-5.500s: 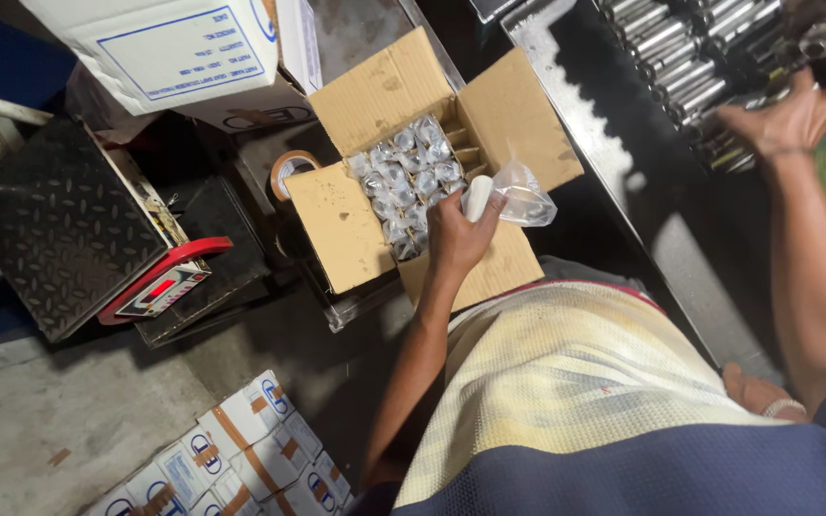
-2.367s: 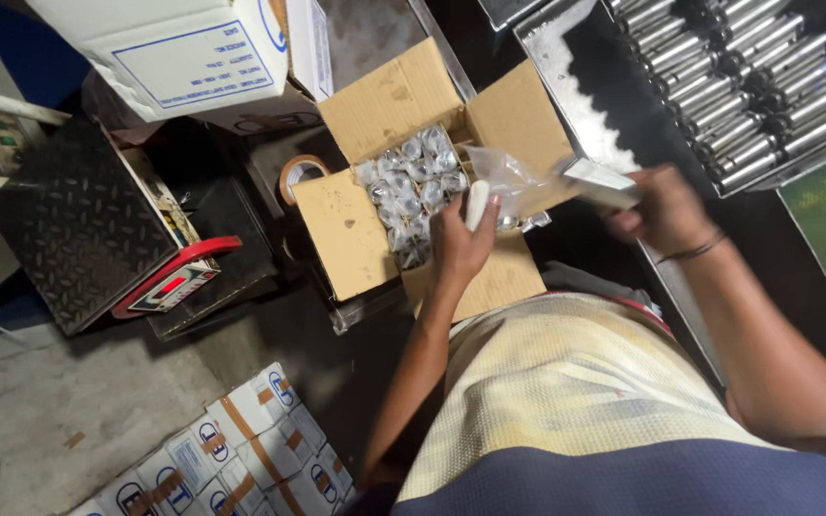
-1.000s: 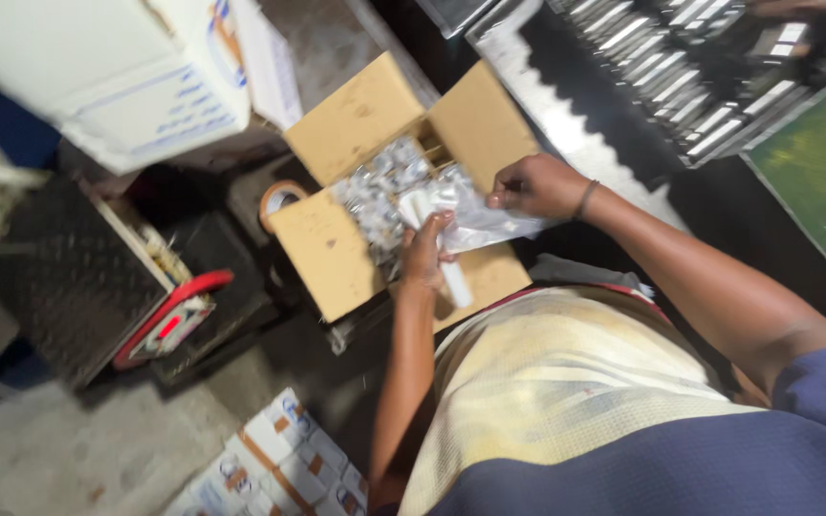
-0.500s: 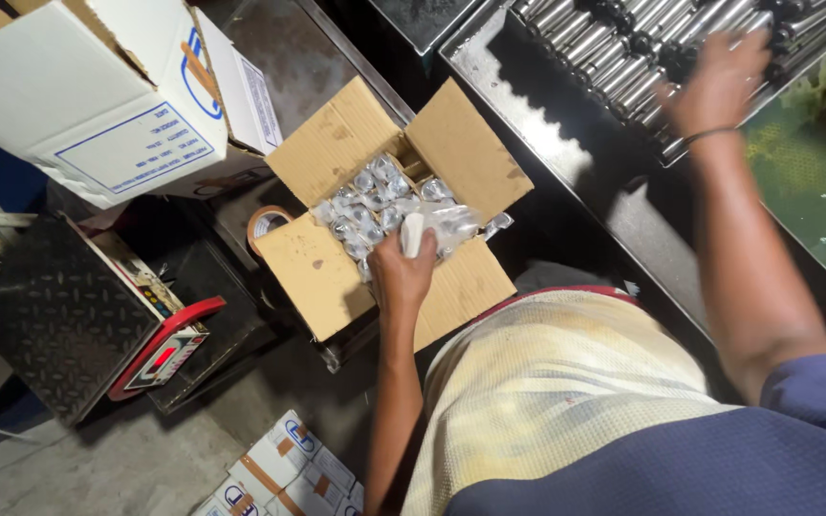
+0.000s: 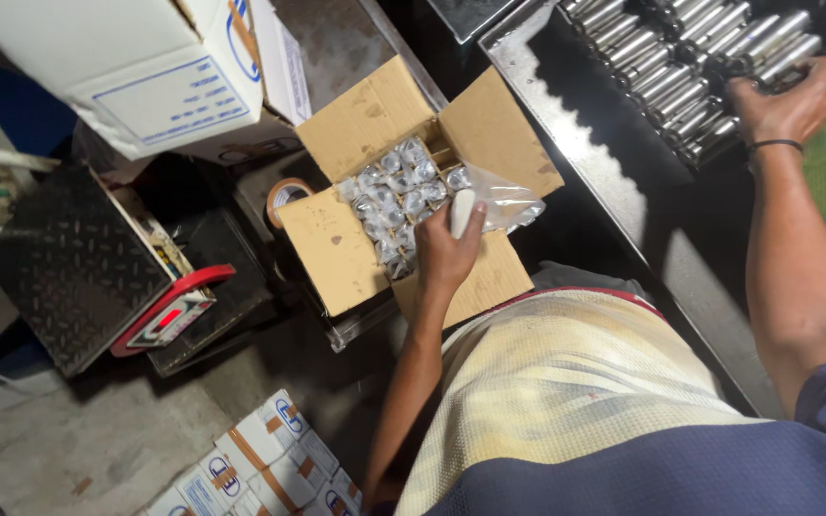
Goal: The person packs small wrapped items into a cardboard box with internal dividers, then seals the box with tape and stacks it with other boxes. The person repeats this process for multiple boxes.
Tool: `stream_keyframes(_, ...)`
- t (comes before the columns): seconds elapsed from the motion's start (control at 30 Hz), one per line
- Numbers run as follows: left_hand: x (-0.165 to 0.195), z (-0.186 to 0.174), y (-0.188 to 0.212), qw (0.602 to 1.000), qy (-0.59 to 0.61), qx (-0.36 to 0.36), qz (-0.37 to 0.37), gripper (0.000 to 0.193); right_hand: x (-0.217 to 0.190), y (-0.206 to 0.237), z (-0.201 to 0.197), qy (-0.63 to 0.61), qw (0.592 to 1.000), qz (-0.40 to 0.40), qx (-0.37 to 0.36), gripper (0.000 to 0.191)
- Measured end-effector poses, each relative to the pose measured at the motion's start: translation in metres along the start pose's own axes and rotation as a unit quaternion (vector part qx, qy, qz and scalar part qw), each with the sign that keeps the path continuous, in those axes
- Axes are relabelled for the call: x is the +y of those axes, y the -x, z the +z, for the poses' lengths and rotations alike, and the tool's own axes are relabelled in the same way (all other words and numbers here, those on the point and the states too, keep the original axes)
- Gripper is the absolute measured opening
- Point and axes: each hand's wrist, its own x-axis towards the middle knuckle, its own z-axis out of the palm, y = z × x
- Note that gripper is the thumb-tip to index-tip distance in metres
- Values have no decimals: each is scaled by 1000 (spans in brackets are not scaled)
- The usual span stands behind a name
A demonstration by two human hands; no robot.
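Left hand (image 5: 446, 256) reaches down into the open brown cardboard carton (image 5: 336, 253) on the floor, fingers closed around a small white cylindrical piece (image 5: 461, 212) and the mouth of a clear plastic bag (image 5: 511, 203); the bag lies over the right side of the carton, against the far-right flap. Right hand (image 5: 784, 103) is stretched far right over the black metal tray (image 5: 642, 205), fingers curled on the row of shiny silver metal cylinders (image 5: 681, 81); whether it has actually gripped one or only touches them, cannot tell.

Carton interior: a layer of small clear-wrapped silver parts (image 5: 396, 196) covers most of the visible bottom in tight rows; the strip under the bag and hand is hidden, so how full it is cannot be told there. Judgement: packing looks well under way, not finished; carton flaps all open, nothing sealed; many cylinders remain on the tray.

Around: roll of brown packing tape (image 5: 284, 194) just left of the carton; black checker-plate weighing scale with red-edged display (image 5: 88, 268) further left; large white cardboard box with blue print (image 5: 136, 67) far left; small white printed boxes (image 5: 260, 468) on the near floor.
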Motion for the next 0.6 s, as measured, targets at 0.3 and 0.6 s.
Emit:
stream_keyframes(0.3,7,-5,-5,1000,5,-3,4,31,-8,15,1,-371,895,246,-36,12)
stream_keyframes(0.6,7,-4,2,1000,18,-16,2,28,-31,43,5,-92,943,196,-252,63)
